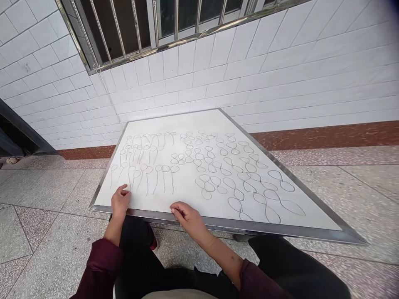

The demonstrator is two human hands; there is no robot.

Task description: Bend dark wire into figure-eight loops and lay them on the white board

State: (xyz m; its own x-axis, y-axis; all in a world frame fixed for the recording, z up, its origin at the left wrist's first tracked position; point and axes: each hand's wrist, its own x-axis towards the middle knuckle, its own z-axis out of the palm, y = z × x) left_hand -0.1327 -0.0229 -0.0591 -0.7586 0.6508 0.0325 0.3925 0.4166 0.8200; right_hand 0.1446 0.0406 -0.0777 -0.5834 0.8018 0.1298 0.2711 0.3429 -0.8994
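My left hand point(120, 202) is at the board's near left edge, thumb and forefinger curled close together. The tail of a thin dark looped strand point(130, 176) reaches down to those fingertips; whether they grip it is unclear. At the near edge, right of it, my right hand point(189, 219) is closed in a pinch, and anything between its fingertips is too small to make out. Rows of single-loop strands with straight tails lie on the left half of the white board point(183, 191). Many figure-eight strands point(234, 189) are spread over its right half.
The board has a grey metal frame point(243, 226) and rests over my knees point(137, 245). Behind it stands a white tiled wall point(193, 89) with a barred window point(174, 20). Speckled stone flooring point(56, 241) surrounds the board, and a dark doorway point(18, 133) is at far left.
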